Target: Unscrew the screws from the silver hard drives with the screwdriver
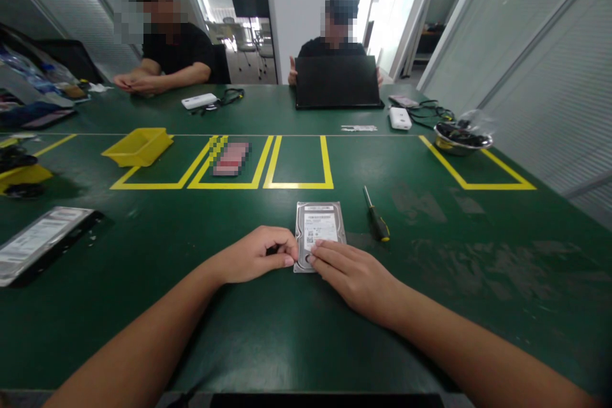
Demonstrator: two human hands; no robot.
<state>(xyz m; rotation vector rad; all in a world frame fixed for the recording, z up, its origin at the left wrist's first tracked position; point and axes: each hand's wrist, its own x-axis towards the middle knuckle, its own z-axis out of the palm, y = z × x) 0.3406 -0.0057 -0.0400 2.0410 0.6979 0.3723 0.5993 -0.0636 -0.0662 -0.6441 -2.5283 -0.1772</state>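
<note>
A silver hard drive (321, 223) with a white label lies flat on the green table in front of me, its lower right part covered by my fingers. My left hand (258, 256) is closed, thumb and curled fingers gripping the drive's lower left edge. Fingers stretched out, my right hand (351, 273) rests flat on top of the drive's lower right. Right of the drive, apart from both hands, lies a screwdriver (377, 222) with a black and yellow handle, its tip pointing away from me.
A larger drive (43, 239) lies at the left. Beyond are a yellow bin (139, 146), taped yellow outlines (299, 185), a blurred pink item (232, 159) and a metal bowl (463, 143) of dark parts. Two people sit across the table, one behind a black screen (337, 81).
</note>
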